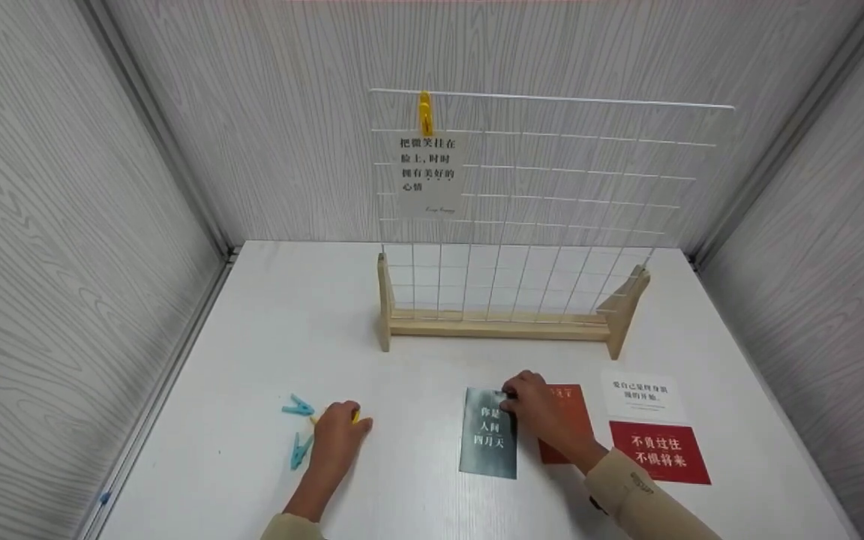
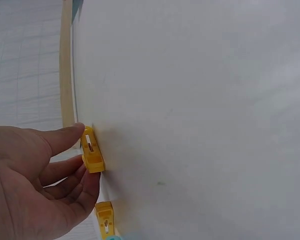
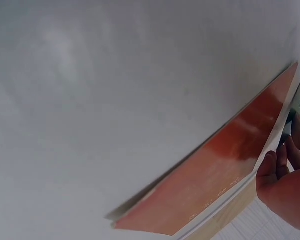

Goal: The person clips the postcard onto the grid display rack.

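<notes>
Your left grip [image 1: 340, 431] pinches a yellow clip [image 2: 93, 156] at the worktop [image 1: 402, 465], near two blue clips [image 1: 300, 452]. Your right grip [image 1: 541, 411] pinches the grey-green card [image 1: 488, 459] by its upper right corner, left of the orange-red card [image 1: 568, 405].

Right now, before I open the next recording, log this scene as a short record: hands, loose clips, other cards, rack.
left hand: pinches a held yellow clip
right hand: grips the dark teal card near its upper right corner
loose clips: two light-blue clips and a second yellow clip near the left hand
other tabletop cards: orange-red card, partly hidden by the right hand; white card; red card
rack: white wire grid on a wooden stand; hanging card under an upper yellow clip
</notes>
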Tool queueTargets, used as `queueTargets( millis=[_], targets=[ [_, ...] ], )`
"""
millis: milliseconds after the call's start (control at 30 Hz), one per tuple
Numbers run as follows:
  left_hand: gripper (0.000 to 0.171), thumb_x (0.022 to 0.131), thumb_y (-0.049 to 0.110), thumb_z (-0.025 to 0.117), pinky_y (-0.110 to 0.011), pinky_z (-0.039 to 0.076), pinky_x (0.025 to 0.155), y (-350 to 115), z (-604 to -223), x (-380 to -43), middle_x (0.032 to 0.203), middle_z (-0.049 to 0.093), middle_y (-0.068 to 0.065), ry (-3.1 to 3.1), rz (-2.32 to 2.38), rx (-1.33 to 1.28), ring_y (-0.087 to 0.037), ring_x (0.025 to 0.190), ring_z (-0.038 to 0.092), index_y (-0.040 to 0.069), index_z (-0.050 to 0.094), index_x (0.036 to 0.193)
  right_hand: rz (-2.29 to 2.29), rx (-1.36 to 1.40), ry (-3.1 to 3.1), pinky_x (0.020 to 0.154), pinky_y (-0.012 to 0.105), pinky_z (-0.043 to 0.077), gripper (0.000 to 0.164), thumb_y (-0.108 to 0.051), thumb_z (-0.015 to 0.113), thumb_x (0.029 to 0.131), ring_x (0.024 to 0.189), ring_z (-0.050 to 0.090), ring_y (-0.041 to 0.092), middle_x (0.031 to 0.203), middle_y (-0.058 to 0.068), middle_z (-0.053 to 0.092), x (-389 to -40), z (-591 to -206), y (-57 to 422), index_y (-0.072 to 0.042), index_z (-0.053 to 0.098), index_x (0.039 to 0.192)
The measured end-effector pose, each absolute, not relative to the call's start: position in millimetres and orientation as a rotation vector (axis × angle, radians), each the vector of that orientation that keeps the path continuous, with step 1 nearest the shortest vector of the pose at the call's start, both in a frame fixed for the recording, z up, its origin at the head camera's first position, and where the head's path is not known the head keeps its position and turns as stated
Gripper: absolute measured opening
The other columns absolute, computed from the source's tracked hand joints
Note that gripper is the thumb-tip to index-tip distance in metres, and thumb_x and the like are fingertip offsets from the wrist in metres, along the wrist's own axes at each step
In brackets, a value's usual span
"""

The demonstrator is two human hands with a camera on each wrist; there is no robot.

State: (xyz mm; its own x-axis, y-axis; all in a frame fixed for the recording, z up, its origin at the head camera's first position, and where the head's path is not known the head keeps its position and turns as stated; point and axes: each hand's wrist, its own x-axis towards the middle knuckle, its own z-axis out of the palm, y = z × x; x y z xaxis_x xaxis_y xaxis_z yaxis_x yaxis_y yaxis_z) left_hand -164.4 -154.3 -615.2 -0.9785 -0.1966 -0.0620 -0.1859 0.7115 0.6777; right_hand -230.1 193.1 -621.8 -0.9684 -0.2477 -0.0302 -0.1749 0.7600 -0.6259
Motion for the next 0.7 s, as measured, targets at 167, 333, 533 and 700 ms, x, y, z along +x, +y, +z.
queueTargets(
  millis=[167, 333, 533, 700],
  targets=[
    [0.034, 0.092, 0.016, 0.072, -0.046, 0.056, 0.095, -155.5, -615.4, -165.2, 0.108, 0.068, -0.017, -2.894, -1.144, 0.334, -0.028, 0.1, 0.064, -0.004, 0.067, 0.119, -1.024, -0.374, 2.825, 0.091, 0.033, 0.054, 0.026, -0.021, 0.078, 0.09, 0.101, 0.054, 0.014, 0.107, -0.007, 0.06, -232.8, -619.2, 195.1, -0.018, 0.069, 0.114],
    [0.032, 0.094, 0.017, 0.071, -0.045, 0.055, 0.096, -155.2, -613.4, -166.2, 0.11, 0.07, -0.015, -2.884, -1.151, 0.332, -0.026, 0.101, 0.064, 0.002, 0.068, 0.122, -1.039, -0.352, 2.821, 0.088, 0.032, 0.055, 0.022, -0.02, 0.078, 0.09, 0.096, 0.056, 0.015, 0.103, -0.007, 0.062, -236.0, -617.1, 196.6, -0.02, 0.069, 0.11],
    [0.027, 0.096, 0.016, 0.068, -0.048, 0.054, 0.097, -155.1, -611.1, -165.7, 0.116, 0.071, -0.014, -2.831, -1.187, 0.267, -0.03, 0.108, 0.066, 0.007, 0.072, 0.12, -1.1, -0.272, 2.747, 0.091, 0.036, 0.056, 0.024, -0.025, 0.076, 0.092, 0.098, 0.058, 0.017, 0.105, -0.007, 0.063, -234.4, -614.4, 199.5, -0.022, 0.066, 0.114],
    [0.023, 0.097, 0.014, 0.065, -0.049, 0.056, 0.092, -156.4, -610.4, -165.4, 0.114, 0.074, -0.014, -2.765, -1.231, 0.203, -0.03, 0.105, 0.068, 0.007, 0.075, 0.117, -1.106, -0.229, 2.718, 0.091, 0.039, 0.056, 0.025, -0.031, 0.075, 0.092, 0.097, 0.059, 0.018, 0.104, -0.007, 0.065, -233.7, -613.1, 200.2, -0.025, 0.065, 0.114]
  ],
)
